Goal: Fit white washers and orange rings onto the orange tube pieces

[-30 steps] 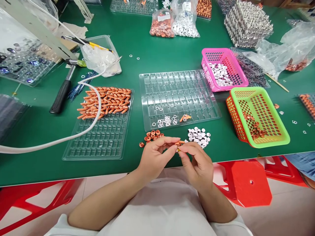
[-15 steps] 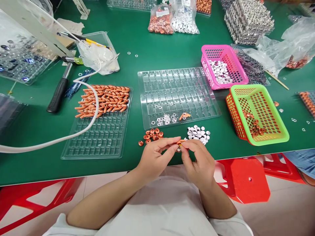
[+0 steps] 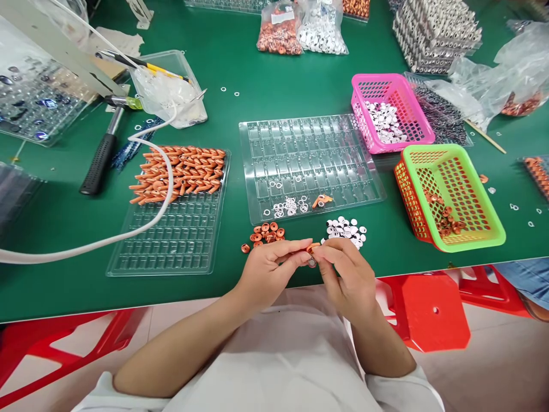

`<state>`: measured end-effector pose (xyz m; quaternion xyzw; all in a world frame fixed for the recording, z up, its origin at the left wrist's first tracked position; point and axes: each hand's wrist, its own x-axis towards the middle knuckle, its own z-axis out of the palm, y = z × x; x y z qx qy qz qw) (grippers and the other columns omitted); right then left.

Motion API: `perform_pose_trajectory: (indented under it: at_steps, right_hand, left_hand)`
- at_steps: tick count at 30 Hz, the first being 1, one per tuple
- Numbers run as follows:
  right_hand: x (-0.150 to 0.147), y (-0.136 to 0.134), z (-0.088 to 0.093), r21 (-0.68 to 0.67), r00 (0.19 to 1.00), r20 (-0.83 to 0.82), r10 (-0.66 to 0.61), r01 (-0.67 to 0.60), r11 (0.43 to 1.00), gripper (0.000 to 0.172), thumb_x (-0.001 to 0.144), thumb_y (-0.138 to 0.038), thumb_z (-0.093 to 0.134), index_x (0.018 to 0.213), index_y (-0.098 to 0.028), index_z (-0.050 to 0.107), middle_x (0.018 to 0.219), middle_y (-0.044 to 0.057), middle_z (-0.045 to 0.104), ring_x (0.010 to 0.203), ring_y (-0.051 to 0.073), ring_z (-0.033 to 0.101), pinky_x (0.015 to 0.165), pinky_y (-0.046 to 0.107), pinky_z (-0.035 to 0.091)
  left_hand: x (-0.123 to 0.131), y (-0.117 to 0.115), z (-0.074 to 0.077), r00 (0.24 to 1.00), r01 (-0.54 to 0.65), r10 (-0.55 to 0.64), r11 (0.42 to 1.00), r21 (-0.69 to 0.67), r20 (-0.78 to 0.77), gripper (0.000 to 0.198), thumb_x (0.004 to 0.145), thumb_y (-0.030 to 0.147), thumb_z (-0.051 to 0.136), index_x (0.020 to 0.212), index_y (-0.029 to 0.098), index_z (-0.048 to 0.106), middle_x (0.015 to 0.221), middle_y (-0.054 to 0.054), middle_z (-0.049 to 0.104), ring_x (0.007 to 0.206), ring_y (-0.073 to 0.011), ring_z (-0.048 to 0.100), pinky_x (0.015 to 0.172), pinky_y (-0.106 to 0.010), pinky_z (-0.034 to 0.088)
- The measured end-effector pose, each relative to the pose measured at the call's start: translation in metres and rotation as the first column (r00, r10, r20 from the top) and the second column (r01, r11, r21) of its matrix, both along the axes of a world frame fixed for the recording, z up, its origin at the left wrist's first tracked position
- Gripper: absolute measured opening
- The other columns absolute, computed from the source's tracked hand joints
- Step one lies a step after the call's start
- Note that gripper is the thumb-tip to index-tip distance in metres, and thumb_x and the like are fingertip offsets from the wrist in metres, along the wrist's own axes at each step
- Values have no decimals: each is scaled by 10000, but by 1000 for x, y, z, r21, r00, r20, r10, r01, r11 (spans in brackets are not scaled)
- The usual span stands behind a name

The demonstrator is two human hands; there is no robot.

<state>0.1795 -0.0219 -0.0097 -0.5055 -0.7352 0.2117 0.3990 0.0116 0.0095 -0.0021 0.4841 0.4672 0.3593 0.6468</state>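
Between the fingertips of both hands is a small orange part (image 3: 313,248), with a round metallic piece (image 3: 312,262) at its lower side; fingers cover much of it. My left hand (image 3: 270,269) pinches it from the left. From the right, my right hand (image 3: 347,272) pinches the same part. Just beyond the left hand lie several orange round caps (image 3: 269,230). A heap of white discs (image 3: 344,230) sits beyond the right hand. White rings (image 3: 288,207) and a loose orange piece (image 3: 321,200) rest on the clear compartment tray (image 3: 300,154).
Left stands another clear tray (image 3: 167,246) with rows of orange parts (image 3: 180,169), crossed by a white tube (image 3: 165,194). A hammer (image 3: 99,163) lies farther left. Right are a pink basket (image 3: 422,129) of white discs and a green basket (image 3: 476,243) holding orange caps.
The part has turned slightly between my fingers, so the round metallic piece shows more plainly. Both hands keep their pinch in nearly the same place. The view has shifted a little.
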Motion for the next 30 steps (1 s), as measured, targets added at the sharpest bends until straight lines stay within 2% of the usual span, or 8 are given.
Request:
perform_pose_trajectory:
  at_steps: [3, 6, 10, 15, 22, 24, 30]
  right_hand:
    - [3, 1, 0, -15, 998, 36, 53, -53, 998, 314, 881, -13, 512, 1079, -244, 588, 955, 70, 594, 841, 186, 578, 716, 345, 503]
    - [5, 3, 3, -63, 996, 32, 88, -86, 994, 274, 897, -29, 502, 1054, -238, 585, 957, 62, 596, 852, 179, 577, 714, 327, 489]
    - [6, 8, 9, -155, 992, -78, 103, -114, 981, 194, 912, -55, 507, 979, -222, 580, 888, 26, 595, 810, 145, 569, 696, 281, 470]
    - [6, 9, 14, -314, 973, -229, 23, -96, 944, 132, 906, -91, 544, 879, -218, 567, 792, -19, 598, 730, 124, 559, 672, 264, 448]
    - [3, 7, 13, -484, 933, -349, -91, -97, 870, 59, 905, -183, 583, 864, -224, 572, 775, -33, 607, 691, 121, 584, 644, 255, 465]
    - [1, 6, 12, -489, 928, -355, -112, -82, 868, 59, 906, -189, 583, 860, -224, 570, 762, -35, 606, 680, 118, 580, 633, 251, 463]
    - [-6, 3, 10, -365, 961, -244, -127, 31, 931, 99, 899, -142, 577, 841, -213, 614, 756, -24, 586, 674, 109, 521, 583, 237, 407]
  left_hand:
    - [-1, 1, 0, 1000, 10, -10, 1000, 11, -18, 214, 830, 193, 665, 1026, 177, 750, 852, -25, 777, 788, -174, 732, 785, -271, 605]
    - [-2, 1, -3, 998, 37, -34, 996, 79, -44, 221, 838, 170, 654, 1034, 205, 750, 860, -14, 774, 794, -161, 728, 787, -252, 592]
    - [-3, -1, -8, 994, 77, -63, 984, 164, -86, 246, 853, 155, 637, 1062, 233, 741, 856, -12, 765, 800, -156, 720, 801, -252, 573]
    - [-4, -2, -8, 993, 103, -89, 977, 188, -83, 253, 855, 146, 634, 1076, 216, 735, 841, -27, 756, 790, -161, 713, 771, -256, 566]
    - [-6, -2, -8, 991, 130, -114, 957, 258, -76, 277, 865, 122, 619, 1104, 219, 721, 852, -27, 754, 795, -144, 703, 766, -238, 552]
    - [-6, -3, -9, 991, 131, -115, 952, 275, -72, 295, 868, 119, 616, 1124, 232, 710, 857, -20, 752, 800, -138, 701, 774, -234, 549]
    - [-7, -6, -9, 993, 102, -86, 961, 256, -76, 289, 868, 120, 616, 1125, 215, 709, 872, -29, 756, 794, -139, 706, 777, -237, 556]
